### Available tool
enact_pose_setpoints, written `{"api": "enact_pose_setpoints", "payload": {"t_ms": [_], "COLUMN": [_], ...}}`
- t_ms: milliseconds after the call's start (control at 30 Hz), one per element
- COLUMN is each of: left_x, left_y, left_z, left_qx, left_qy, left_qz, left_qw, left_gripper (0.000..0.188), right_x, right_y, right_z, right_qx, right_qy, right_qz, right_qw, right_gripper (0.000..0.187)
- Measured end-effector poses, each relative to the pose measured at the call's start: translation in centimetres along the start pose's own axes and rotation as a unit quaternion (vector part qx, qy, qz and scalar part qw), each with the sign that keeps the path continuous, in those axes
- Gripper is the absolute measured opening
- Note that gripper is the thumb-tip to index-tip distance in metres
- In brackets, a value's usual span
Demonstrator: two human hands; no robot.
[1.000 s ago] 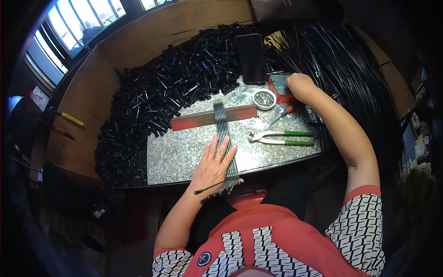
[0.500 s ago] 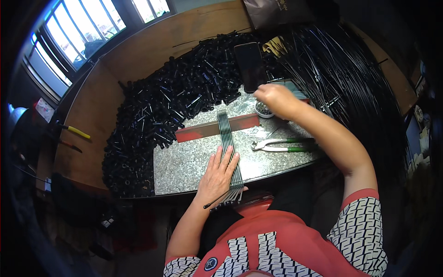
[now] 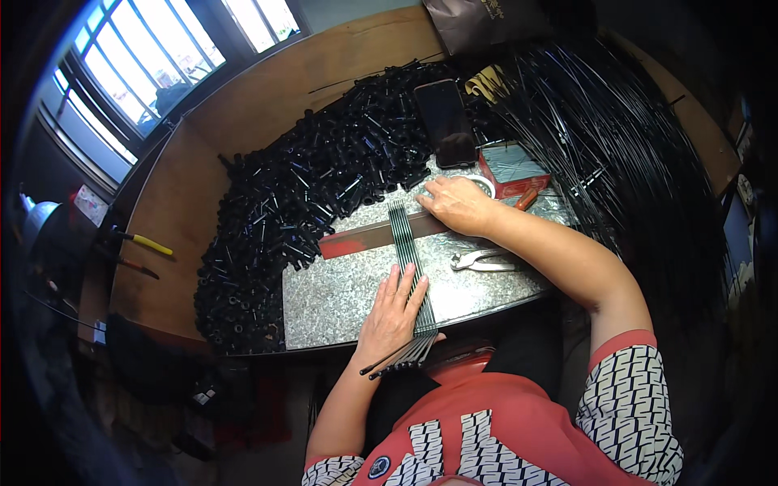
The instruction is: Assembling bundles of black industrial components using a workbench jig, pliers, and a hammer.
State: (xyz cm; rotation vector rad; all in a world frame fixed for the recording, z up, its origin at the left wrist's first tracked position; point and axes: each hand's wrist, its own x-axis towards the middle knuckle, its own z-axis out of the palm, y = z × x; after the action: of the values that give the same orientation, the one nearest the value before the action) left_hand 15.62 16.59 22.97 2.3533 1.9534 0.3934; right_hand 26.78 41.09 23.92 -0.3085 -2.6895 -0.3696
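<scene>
A flat row of thin dark cables (image 3: 408, 239) lies over a long brown-and-red bar (image 3: 348, 240) on a speckled stone slab (image 3: 324, 300). My left hand (image 3: 389, 320) grips the row near its lower end, fingers along the top and a thumb tip showing on the other side. Black-tipped ends (image 3: 397, 364) fan out below that hand past the slab's edge. My right hand (image 3: 458, 204) is at the bar's right part, just right of the cables' upper ends. Its fingers are bent together, and anything pinched in them is too small to make out. Behind it shows the rim of a small white bowl (image 3: 486, 185).
Pincers (image 3: 478, 261) lie under my right forearm. Beyond are a red box (image 3: 515, 172), an orange-handled tool (image 3: 527, 199) and a phone (image 3: 447, 121). Black tubular parts (image 3: 284, 186) heap at left, long black cables (image 3: 592, 113) at right. A wooden wall (image 3: 162, 235) borders the left.
My right hand has come from above the small bowl leftward and down to the bar beside the cable ends. My left hand keeps its grip on the cables. The whole view has shifted slightly.
</scene>
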Motion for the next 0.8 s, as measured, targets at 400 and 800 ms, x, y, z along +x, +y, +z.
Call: {"api": "enact_pose_setpoints", "payload": {"t_ms": [400,800], "left_x": [0.04,0.07], "left_y": [0.04,0.10], "left_z": [-0.06,-0.03], "left_qx": [-0.009,-0.012], "left_qy": [0.005,0.019], "left_qz": [0.000,0.007], "left_qw": [1.000,1.000], "left_gripper": [0.097,0.097], "right_x": [0.00,-0.25], "right_y": [0.05,0.34], "right_z": [-0.18,0.23], "right_qx": [-0.004,0.013], "right_qy": [0.001,0.023], "right_qz": [0.001,-0.007], "right_qw": [1.000,1.000], "right_gripper": [0.016,0.016]}}
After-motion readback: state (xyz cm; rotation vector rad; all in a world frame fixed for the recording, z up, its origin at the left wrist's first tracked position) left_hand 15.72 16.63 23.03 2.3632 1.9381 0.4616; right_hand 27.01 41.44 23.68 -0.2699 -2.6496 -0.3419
